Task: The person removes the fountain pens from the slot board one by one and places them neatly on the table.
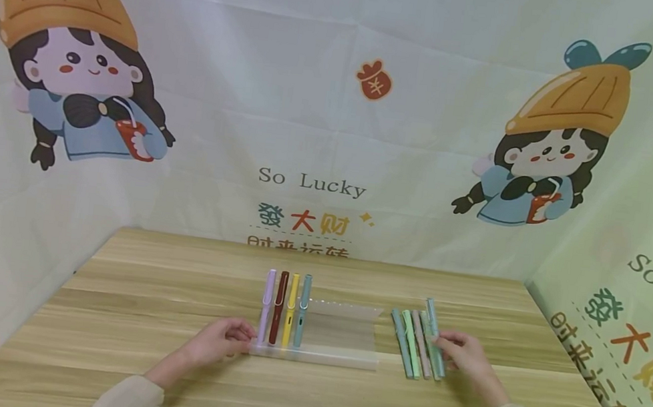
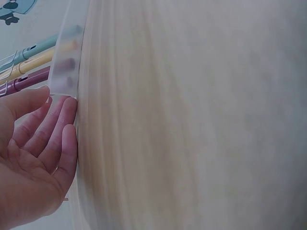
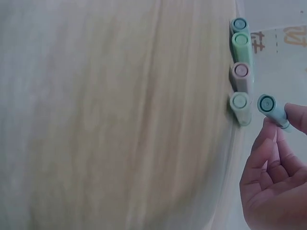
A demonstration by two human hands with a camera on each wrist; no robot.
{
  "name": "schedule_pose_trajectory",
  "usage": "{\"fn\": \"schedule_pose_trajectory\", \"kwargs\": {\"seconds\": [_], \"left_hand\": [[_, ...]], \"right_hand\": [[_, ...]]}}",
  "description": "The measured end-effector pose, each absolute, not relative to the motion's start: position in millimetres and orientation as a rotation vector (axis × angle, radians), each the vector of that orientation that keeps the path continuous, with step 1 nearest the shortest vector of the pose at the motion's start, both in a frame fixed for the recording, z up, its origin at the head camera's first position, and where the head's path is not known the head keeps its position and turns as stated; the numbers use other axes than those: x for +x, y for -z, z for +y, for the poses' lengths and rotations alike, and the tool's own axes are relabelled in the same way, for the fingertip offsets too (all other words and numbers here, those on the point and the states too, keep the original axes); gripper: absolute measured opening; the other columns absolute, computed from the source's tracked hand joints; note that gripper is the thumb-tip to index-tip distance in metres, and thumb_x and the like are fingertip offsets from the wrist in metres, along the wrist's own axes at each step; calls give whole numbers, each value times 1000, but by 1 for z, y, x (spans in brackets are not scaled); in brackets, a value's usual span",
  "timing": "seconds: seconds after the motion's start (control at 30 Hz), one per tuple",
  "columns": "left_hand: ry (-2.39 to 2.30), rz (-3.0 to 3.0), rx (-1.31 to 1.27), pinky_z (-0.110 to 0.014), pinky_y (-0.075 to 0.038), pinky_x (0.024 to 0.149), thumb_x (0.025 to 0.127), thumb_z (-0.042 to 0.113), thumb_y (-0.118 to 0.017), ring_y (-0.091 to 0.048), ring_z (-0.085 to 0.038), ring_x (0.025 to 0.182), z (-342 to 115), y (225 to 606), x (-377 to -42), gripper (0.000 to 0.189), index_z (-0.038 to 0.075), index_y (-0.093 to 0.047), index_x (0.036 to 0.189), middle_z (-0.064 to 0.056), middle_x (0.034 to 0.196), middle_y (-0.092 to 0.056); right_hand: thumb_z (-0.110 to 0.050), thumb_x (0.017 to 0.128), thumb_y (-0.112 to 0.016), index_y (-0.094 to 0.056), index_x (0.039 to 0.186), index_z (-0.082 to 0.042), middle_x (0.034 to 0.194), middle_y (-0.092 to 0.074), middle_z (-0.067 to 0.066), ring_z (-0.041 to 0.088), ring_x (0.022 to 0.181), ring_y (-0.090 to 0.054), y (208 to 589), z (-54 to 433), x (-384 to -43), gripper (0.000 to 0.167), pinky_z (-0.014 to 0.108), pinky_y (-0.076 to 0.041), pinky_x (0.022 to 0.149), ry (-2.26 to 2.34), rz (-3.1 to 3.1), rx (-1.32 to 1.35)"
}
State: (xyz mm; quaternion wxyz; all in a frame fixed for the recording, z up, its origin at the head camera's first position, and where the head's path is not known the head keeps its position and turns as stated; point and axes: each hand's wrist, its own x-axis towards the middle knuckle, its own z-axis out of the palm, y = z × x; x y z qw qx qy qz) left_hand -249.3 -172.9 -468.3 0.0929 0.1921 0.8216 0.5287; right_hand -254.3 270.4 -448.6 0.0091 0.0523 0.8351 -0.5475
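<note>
My left hand pinches the left corner of a clear plastic pen sleeve, its thumb at the edge and its fingers behind. Lower ends of a lavender pen, a dark red pen, a yellow pen and a teal pen sit at the sleeve's front fold, clips facing up. Farther right, my right hand holds a light blue pen between thumb and fingers, raised at the side of a row of loose pens.
Left of the held pen lie a blue-grey pen, a light green pen, a pinkish pen and a pale mint pen, side by side on the wooden table. A printed cloth hangs behind the table's back edge.
</note>
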Motion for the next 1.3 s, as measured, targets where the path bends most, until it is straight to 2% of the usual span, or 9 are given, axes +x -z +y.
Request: {"fn": "schedule_pose_trajectory", "kwargs": {"seconds": [0.3, 0.57, 0.87, 1.3], "left_hand": [[-1558, 2448, 552, -30, -48, 61, 80, 2, -59, -55, -20, 78, -173, 469, -249, 18, -4, -56, 97, -7, 84, -58], [-1572, 2437, 559, -31, -48, 60, 80, 3, -60, -55, -21, 77, -173, 469, -249, 20, -6, -55, 97, -8, 85, -58], [-1562, 2447, 550, -30, -48, 60, 80, 4, -61, -55, -19, 76, -172, 468, -248, 20, -5, -56, 97, -7, 84, -58], [-1555, 2456, 550, -28, -48, 60, 80, 4, -60, -55, -20, 76, -172, 467, -248, 18, -5, -56, 96, -7, 84, -58]], "right_hand": [[-13, 82, -58, -56, 99, 12, 66, -51, 3, 11, 55, -43, 455, 280, -257, 31, 22, -40, 49, 1655, 2647, 203], [-12, 81, -59, -57, 96, 12, 64, -52, 2, 12, 57, -48, 458, 283, -258, 28, 24, -43, 50, 1579, 2677, 250], [-15, 83, -58, -57, 97, 12, 75, -56, 5, 15, 64, -51, 455, 283, -257, 30, 27, -46, 55, 1450, 2718, 215], [-15, 81, -61, -56, 96, 12, 76, -57, 8, 16, 64, -53, 450, 281, -258, 31, 29, -47, 56, 1378, 2742, 228]]}}
